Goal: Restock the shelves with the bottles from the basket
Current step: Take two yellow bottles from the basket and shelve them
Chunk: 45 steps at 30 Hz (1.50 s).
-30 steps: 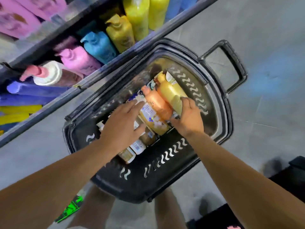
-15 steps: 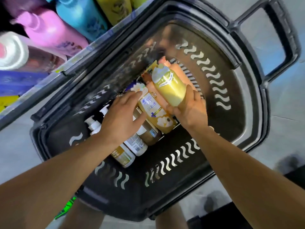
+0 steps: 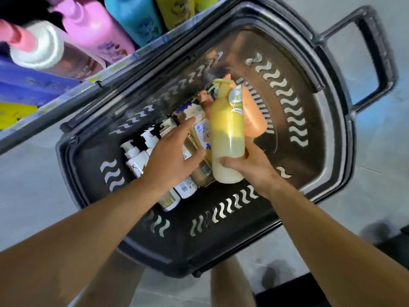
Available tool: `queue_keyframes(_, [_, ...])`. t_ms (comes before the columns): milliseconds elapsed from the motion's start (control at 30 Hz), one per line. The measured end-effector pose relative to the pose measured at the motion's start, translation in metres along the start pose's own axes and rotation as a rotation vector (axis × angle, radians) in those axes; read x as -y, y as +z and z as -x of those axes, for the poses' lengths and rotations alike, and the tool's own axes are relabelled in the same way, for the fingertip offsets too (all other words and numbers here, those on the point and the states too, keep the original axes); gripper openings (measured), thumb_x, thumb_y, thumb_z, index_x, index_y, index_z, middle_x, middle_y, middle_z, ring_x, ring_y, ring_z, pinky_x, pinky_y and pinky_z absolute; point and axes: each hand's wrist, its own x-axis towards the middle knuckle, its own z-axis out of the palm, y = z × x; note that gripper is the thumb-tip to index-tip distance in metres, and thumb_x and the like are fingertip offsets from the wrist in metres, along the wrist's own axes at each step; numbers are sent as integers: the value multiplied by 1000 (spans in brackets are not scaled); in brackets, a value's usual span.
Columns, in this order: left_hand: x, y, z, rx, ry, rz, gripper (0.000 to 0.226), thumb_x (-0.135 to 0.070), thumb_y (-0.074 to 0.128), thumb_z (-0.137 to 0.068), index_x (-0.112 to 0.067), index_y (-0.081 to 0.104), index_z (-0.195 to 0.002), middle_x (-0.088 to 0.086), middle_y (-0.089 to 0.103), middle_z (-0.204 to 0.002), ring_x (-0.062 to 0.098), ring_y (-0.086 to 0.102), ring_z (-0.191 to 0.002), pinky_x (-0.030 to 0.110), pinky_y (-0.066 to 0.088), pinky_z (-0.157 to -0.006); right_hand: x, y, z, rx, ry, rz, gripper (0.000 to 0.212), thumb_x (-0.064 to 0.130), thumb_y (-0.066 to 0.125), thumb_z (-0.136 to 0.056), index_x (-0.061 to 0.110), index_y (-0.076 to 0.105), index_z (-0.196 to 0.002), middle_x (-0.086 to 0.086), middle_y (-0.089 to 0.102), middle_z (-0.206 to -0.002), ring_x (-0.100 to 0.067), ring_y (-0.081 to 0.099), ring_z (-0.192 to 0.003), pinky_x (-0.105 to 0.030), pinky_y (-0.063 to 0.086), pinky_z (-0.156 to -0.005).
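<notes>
Already the shelf (image 3: 132, 56) at the upper left of the frame held pink, blue and yellow bottles. At centre, the left hand (image 3: 174, 156) lay with fingers spread, gripping nothing, over the bottles still lying in the black basket (image 3: 221, 251). Right of it, the right hand (image 3: 250, 167) had its fingers wrapped round a yellow bottle (image 3: 226, 134), raised above the rest. Restocking looked far from finished.

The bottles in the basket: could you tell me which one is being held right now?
The yellow bottle: the right hand grips its base and has it raised, while the orange bottle and the white ones lie loose in the basket.
</notes>
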Motion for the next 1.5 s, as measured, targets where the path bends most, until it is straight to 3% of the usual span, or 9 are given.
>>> queue_keyframes(267, [-16, 3, 52, -58, -145, 340, 90, -50, 74, -72, -48, 24, -148, -45, 51, -112, -15, 56, -103, 9, 46, -83, -13, 42, 54, 139, -96, -119, 73, 20, 87, -63, 29, 54, -128, 10, 71, -107, -6, 68, -97, -22, 56, -75])
queue_keyframes(367, [-14, 12, 73, -138, -208, 468, 94, -44, 80, -67, -41, 30, -148, -42, 54, -109, -17, 60, -94, 4, 47, -71, -17, 63, 68, -15, -164, -63, 73, 13, 88, -62, 33, 53, -123, 5, 68, -107, -16, 67, -99, -43, 59, -79])
queue_keyframes(500, [-14, 28, 91, -272, -357, 652, 104, -48, 85, -50, -41, 35, -141, -26, 63, -112, -7, 64, -97, 28, 56, -85, -22, 92, 85, -199, -417, 406, 77, 26, 87, -65, 20, 48, -131, 4, 60, -116, -19, 58, -106, -43, 51, -88])
queue_keyframes(600, [7, 26, 97, -378, -410, 630, 107, -49, 87, -44, -41, 38, -138, -22, 64, -116, 1, 63, -108, 41, 56, -92, -31, 101, 94, -27, -486, 537, 92, 22, 83, -68, 13, 34, -146, -5, 50, -131, -21, 49, -117, -38, 47, -95])
queue_keyframes(700, [32, 17, 101, -335, -423, 561, 111, -44, 87, -45, -51, 31, -141, -26, 63, -119, 4, 62, -111, 43, 55, -92, -32, 89, 88, 195, -428, 561, 82, 21, 76, -77, 22, 35, -148, 2, 49, -135, -11, 47, -122, -30, 46, -100])
queue_keyframes(833, [52, 15, 98, -304, -453, 557, 112, -39, 85, -48, -56, 26, -142, -25, 62, -118, 9, 62, -110, 47, 54, -92, -19, 66, 48, -44, -405, 696, 54, 22, 71, -84, 13, 52, -134, -5, 55, -127, -19, 54, -116, -30, 44, -99])
queue_keyframes(1033, [69, 12, 87, -279, -483, 635, 105, -42, 81, -46, -49, 34, -139, -33, 63, -105, -9, 64, -91, 30, 54, -75, -19, 57, -26, -190, -308, 965, 68, 20, 73, -84, 7, 39, -140, -10, 41, -137, -28, 42, -125, -37, 40, -101])
queue_keyframes(1267, [87, 8, 80, -283, -504, 694, 99, -34, 84, -49, -52, 38, -135, -24, 68, -106, 2, 69, -94, 37, 57, -77, -33, 65, -65, -226, -85, 905, 109, 35, 88, -66, 30, 15, -147, 0, 38, -140, -27, 38, -127, -41, 36, -102])
queue_keyframes(1500, [86, 8, 77, -286, -507, 724, 96, -32, 84, -49, -50, 42, -132, -24, 69, -105, -1, 69, -91, 30, 57, -72, -7, 62, -79, -290, -52, 949, 85, 44, 81, -76, 8, 36, -139, -12, 44, -132, -30, 44, -122, -40, 38, -103])
